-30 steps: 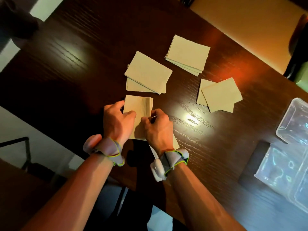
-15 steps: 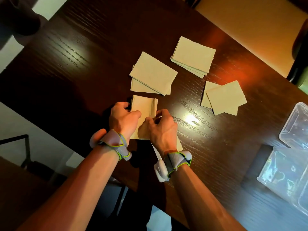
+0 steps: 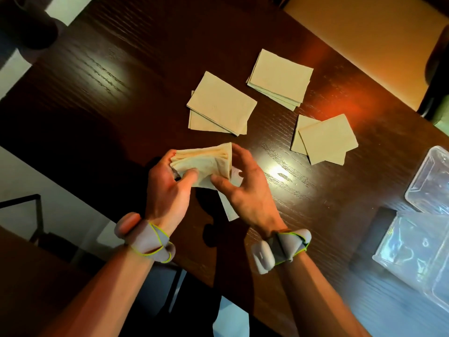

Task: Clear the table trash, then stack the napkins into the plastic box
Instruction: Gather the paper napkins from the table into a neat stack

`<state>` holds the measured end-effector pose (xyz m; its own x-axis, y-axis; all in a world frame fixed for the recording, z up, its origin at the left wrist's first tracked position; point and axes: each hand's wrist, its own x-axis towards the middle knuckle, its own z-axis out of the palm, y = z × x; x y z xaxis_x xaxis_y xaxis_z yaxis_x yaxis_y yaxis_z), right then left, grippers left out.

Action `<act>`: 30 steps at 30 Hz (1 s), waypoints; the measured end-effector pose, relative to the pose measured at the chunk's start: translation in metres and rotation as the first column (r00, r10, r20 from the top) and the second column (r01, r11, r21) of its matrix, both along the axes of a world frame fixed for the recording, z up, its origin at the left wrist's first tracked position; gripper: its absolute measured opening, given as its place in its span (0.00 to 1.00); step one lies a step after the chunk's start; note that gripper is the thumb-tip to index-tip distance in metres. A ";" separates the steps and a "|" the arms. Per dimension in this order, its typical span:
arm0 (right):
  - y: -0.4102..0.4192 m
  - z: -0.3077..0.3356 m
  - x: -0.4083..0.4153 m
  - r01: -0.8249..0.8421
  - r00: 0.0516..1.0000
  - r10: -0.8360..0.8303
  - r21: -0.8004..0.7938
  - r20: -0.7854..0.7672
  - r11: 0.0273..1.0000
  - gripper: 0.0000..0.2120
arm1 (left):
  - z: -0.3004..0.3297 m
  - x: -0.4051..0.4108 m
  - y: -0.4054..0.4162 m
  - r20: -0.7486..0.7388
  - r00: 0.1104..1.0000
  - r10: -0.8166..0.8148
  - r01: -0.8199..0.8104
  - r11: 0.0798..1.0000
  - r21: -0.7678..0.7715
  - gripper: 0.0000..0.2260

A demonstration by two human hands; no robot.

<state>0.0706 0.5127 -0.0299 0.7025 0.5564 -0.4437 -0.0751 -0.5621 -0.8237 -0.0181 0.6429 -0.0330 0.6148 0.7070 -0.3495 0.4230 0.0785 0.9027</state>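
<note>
A small stack of beige napkins [image 3: 206, 164] is raised off the dark wooden table [image 3: 109, 98], held between both hands. My left hand [image 3: 167, 188] grips its left end, thumb on top. My right hand [image 3: 245, 183] holds the right end with fingers curled round the edge. One more napkin [image 3: 229, 210] lies on the table under my right hand. Three other napkin piles lie beyond: a middle pile [image 3: 221, 104], a far pile [image 3: 280, 79] and a right pile [image 3: 325, 139]. The clear plastic box [image 3: 413, 251] sits at the right edge.
A second clear plastic piece [image 3: 430, 186], perhaps the lid, lies behind the box. A dark flat object [image 3: 371, 237] sits beside the box. The table's near edge runs diagonally under my wrists. A chair [image 3: 437, 57] stands at the far right.
The napkin stack that lay flat under both hands has been lifted off the table and now bends between my two hands. The other piles have not moved.
</note>
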 end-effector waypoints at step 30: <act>-0.044 -0.002 -0.006 -0.132 0.976 0.134 -0.023 0.170 0.991 0.24 | -0.010 -0.011 -0.056 0.140 0.982 -0.129 0.132 0.991 -0.015 0.20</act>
